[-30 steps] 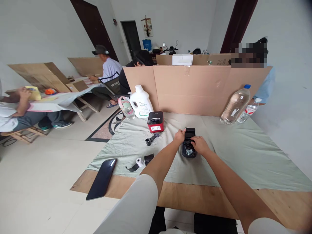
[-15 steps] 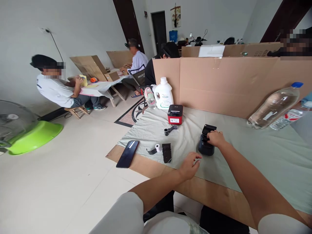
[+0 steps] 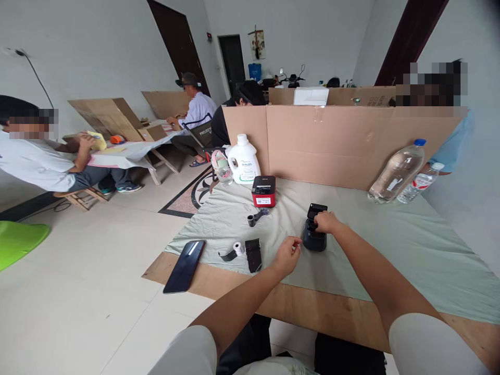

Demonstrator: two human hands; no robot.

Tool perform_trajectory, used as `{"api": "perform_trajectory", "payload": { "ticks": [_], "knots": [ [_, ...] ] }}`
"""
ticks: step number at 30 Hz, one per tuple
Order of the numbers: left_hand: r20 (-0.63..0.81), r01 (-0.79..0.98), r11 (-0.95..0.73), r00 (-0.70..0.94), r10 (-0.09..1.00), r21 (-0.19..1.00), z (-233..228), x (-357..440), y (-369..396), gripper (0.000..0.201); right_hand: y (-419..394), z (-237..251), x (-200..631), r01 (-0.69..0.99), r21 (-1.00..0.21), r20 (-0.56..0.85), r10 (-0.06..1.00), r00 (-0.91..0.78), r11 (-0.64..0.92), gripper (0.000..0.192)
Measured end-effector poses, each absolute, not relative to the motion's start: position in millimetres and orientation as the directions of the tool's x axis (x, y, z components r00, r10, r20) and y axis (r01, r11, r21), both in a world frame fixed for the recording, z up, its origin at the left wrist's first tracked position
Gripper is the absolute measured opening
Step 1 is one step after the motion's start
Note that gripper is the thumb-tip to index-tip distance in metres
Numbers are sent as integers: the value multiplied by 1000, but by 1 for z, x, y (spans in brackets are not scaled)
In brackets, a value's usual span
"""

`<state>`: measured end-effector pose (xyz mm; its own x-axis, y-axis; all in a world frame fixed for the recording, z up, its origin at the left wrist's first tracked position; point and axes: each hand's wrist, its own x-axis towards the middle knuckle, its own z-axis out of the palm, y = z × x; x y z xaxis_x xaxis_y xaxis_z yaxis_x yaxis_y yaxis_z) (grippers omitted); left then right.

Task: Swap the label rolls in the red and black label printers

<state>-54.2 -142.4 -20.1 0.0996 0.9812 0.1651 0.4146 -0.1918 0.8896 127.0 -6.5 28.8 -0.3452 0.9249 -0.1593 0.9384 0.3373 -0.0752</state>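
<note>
A small black portable printer (image 3: 314,240) stands on the cloth with its lid (image 3: 317,209) raised. My right hand (image 3: 327,222) is at its opening, fingers bent down into it and gripping there; the fingertips are hidden. Just left of the printer hovers my left hand (image 3: 288,256), its fingers loosely curled, thumb slightly apart, with nothing visible in it. Left of that hand lie a flat black piece (image 3: 253,255) and a small white paper roll (image 3: 238,248) with a dark tail. Farther back is a black ribbon roll (image 3: 251,221) with a loose end.
A red and black box-shaped device (image 3: 263,191) stands before a white detergent jug (image 3: 245,161). A phone (image 3: 184,266) lies at the table's left corner. A cardboard partition (image 3: 320,146) runs along the back, with two bottles (image 3: 398,172) leaning at right. Other people sit beyond.
The camera view has turned rightward, so everything appears farther left. My left hand's fingers have curled more closely. My right hand stays at the printer's opening.
</note>
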Motion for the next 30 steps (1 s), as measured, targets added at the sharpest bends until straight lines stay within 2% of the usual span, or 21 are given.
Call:
{"api": "perform_trajectory", "payload": {
  "ticks": [4, 7, 9, 11, 13, 15, 17, 18, 20, 22, 24, 25, 28, 30],
  "knots": [
    [138, 429, -205, 182, 974, 880, -25, -39, -135, 26, -5, 33, 138, 936, -167, -153, 930, -335, 310, 22],
    [117, 382, -169, 157, 981, 908, -28, -32, -135, 26, -6, 39, 146, 917, -266, -137, 930, -340, 296, 24],
    [73, 346, -93, 70, 995, 933, -27, -35, -138, 23, -12, 41, 146, 851, -449, -69, 939, -337, 272, 27],
    [67, 348, -58, -13, 998, 936, -23, -50, -146, 21, -25, 39, 140, 694, -679, -24, 938, -347, 239, 30],
    [151, 437, -118, -41, 988, 892, -14, -76, -158, 20, -45, 31, 128, 506, -845, -61, 909, -412, 173, 33],
    [273, 603, -201, -28, 962, 772, -3, -112, -170, 22, -69, 17, 111, 367, -930, -162, 861, -482, 31, 36],
    [302, 784, -135, -70, 951, 606, 7, -150, -177, 29, -89, 1, 87, 301, -942, -286, 824, -490, -148, 37],
    [281, 854, -37, -130, 951, 520, 10, -168, -178, 35, -96, -6, 73, 278, -935, -332, 814, -477, -219, 36],
    [172, 914, 133, -212, 962, 384, 14, -198, -175, 45, -105, -17, 44, 249, -919, -387, 810, -440, -304, 33],
    [5, 928, 154, -165, 986, 338, 14, -219, -170, 41, -109, -23, 18, 278, -916, -386, 824, -414, -289, 28],
    [-97, 923, 130, -101, 990, 363, 14, -233, -166, 32, -111, -23, -2, 420, -893, -330, 866, -374, -159, 25],
    [-100, 913, 134, -102, 990, 386, 15, -238, -165, 27, -113, -22, -8, 515, -855, -276, 893, -355, -59, 25],
    [5, 849, 227, -260, 965, 477, 26, -247, -162, 20, -121, -19, -13, 729, -653, -82, 937, -338, 206, 30],
    [69, 752, 242, -356, 932, 613, 37, -244, -158, 27, -128, -17, -8, 760, -584, -1, 937, -350, 283, 38]
  ]
}}
